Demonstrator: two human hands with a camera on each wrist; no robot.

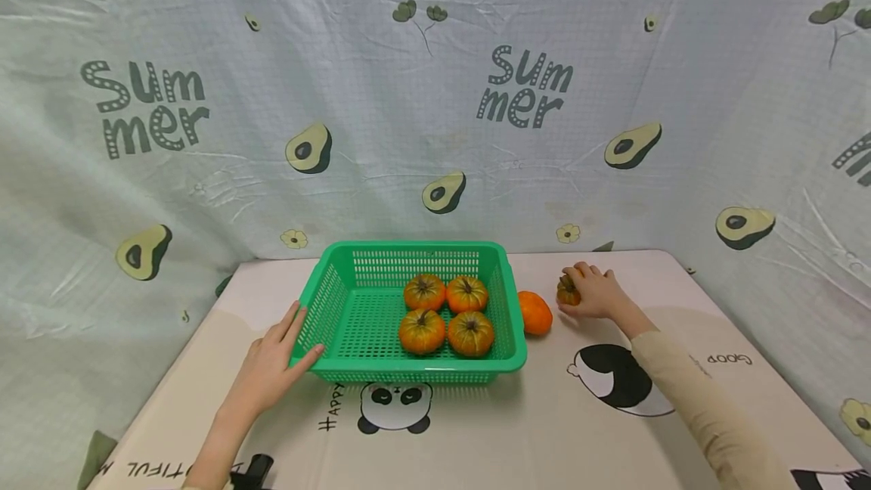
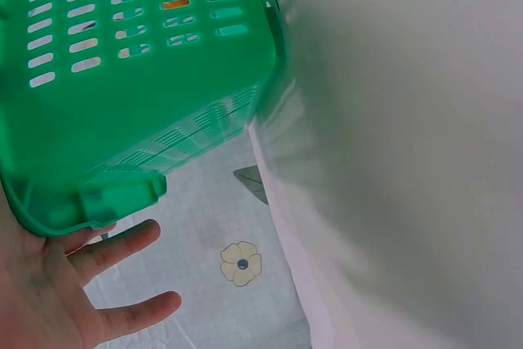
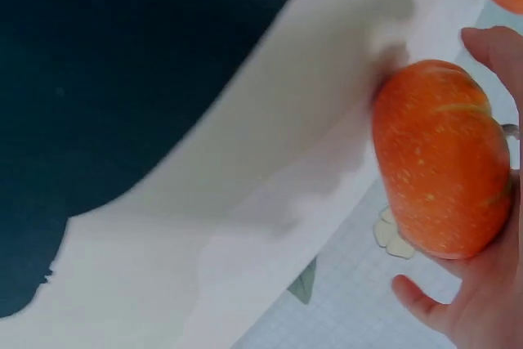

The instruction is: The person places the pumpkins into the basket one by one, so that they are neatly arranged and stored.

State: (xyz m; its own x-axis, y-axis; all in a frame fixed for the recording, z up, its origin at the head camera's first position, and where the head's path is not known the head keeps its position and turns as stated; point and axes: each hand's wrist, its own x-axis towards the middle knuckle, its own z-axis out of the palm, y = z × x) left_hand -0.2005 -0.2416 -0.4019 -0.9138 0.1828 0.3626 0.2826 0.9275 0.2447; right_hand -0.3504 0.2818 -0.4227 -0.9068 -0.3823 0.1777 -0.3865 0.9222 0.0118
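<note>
My left hand point(image 1: 271, 363) rests at the left side of a green plastic basket point(image 1: 512, 308), its fingers straight along the rim and its thumb on the near corner. In the left wrist view, spread fingers point(image 2: 122, 251) show beyond the basket's rim. Several small orange-green pumpkins point(image 1: 423, 331) sit together in the basket's right half. To the basket's right, my right hand point(image 1: 593, 293) holds another small pumpkin point(image 3: 441, 161) from above, fingers curled round it, its stem towards the palm. Thumb and little finger stand slightly off it in the right wrist view.
Between the basket and my right hand lies an orange pumpkin point(image 1: 535, 314). A pale table covering point(image 1: 544, 414) with panda drawings lies under everything. Behind the table hangs a curtain point(image 1: 381, 97) printed with avocados and lettering.
</note>
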